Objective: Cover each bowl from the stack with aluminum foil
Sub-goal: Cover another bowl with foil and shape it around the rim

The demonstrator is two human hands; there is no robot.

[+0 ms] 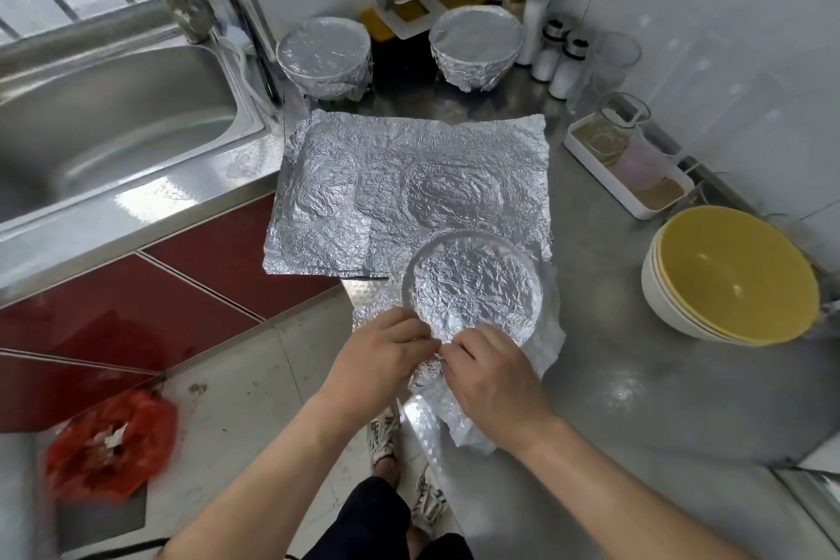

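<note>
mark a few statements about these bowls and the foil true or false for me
1. Two foil-covered bowls stand at the back of the counter. True.
2. The stack of yellow bowls sits beside the sink. False: it sits at the counter's right side, across from the sink.
3. The left hand and right hand pinch foil at the near bowl's rim. True.
4. The spare foil sheets lie in the sink. False: they lie flat on the counter.

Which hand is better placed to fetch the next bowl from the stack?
Probably the right hand: the stack of bowls stands on its side; the left hand would cross over.
</note>
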